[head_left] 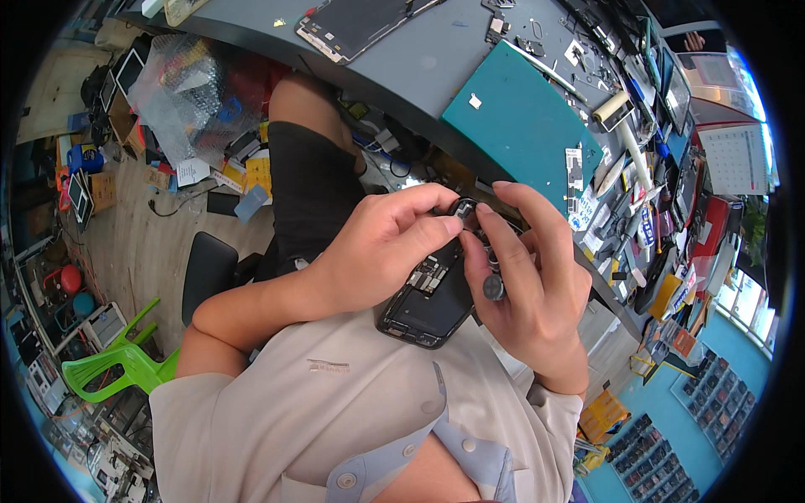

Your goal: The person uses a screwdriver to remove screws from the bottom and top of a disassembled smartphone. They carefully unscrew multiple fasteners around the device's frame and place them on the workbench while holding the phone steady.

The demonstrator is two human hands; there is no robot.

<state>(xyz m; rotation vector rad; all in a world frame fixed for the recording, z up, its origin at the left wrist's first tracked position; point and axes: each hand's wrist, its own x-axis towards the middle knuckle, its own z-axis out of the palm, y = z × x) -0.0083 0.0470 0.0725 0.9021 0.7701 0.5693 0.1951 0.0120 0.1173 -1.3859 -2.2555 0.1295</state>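
An opened smartphone, its circuit board and dark battery exposed, lies close against my shirt beneath my hands. Thumb and index finger of my left hand pinch a small black part with a rounded edge, by the phone's far end. My right hand has its index finger lifted and other fingertips bent in at that same part. A tool with a round grey end, perhaps a screwdriver, is tucked in the right hand. The fingers hide most of the part and the phone's far end.
Ahead is a grey workbench with a teal mat, and a removed phone screen. Tools and small parts crowd the bench's right side, including a roller. To the left stand a green chair and a bubble-wrap bag.
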